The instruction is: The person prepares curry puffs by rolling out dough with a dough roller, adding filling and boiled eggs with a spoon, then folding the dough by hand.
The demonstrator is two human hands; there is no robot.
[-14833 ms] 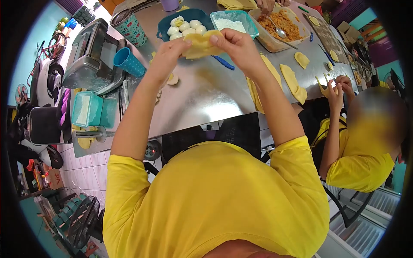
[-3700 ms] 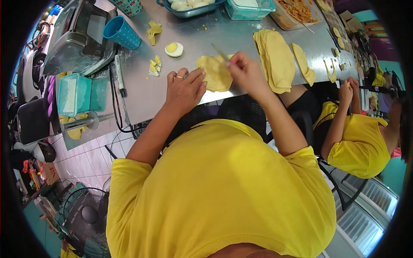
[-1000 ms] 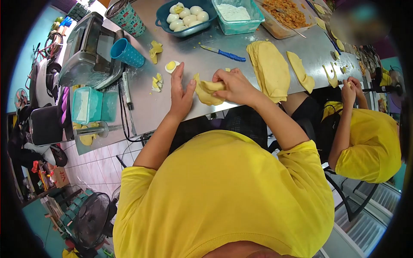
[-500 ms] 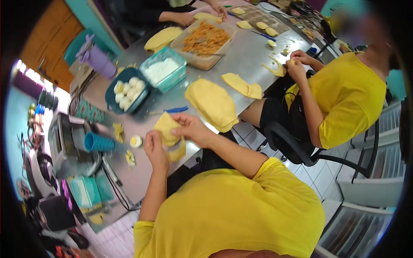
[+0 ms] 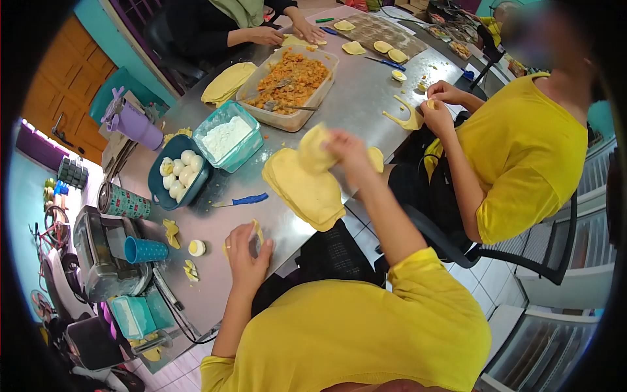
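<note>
My left hand (image 5: pixel 245 261) is low over the near table edge, fingers bent around a thin yellow dough strip (image 5: pixel 258 230) that is partly hidden by them. Farther right, my right hand (image 5: pixel 345 151), slightly blurred, grips a flat dough piece (image 5: pixel 315 151) above a stack of dough sheets (image 5: pixel 300 189). A blue-handled knife (image 5: pixel 245 200) lies beyond my left hand. To the left are a halved egg (image 5: pixel 196 247) and dough scraps (image 5: pixel 171 232). Whole peeled eggs (image 5: pixel 185 171) fill a dark blue bowl (image 5: pixel 165 196).
A container of white powder (image 5: pixel 225 140) and a tub of orange filling (image 5: pixel 290 81) stand farther back. Blue cup (image 5: pixel 145 250) and patterned tumbler (image 5: pixel 127 200) are left. A co-worker in yellow (image 5: pixel 529 157) sits at right; another person's hands (image 5: pixel 304 27) work at the far side.
My right hand has moved away from my left, carrying the dough piece over the stack. My left hand has dropped slightly, with the strip at its fingers. The view has shifted a little.
</note>
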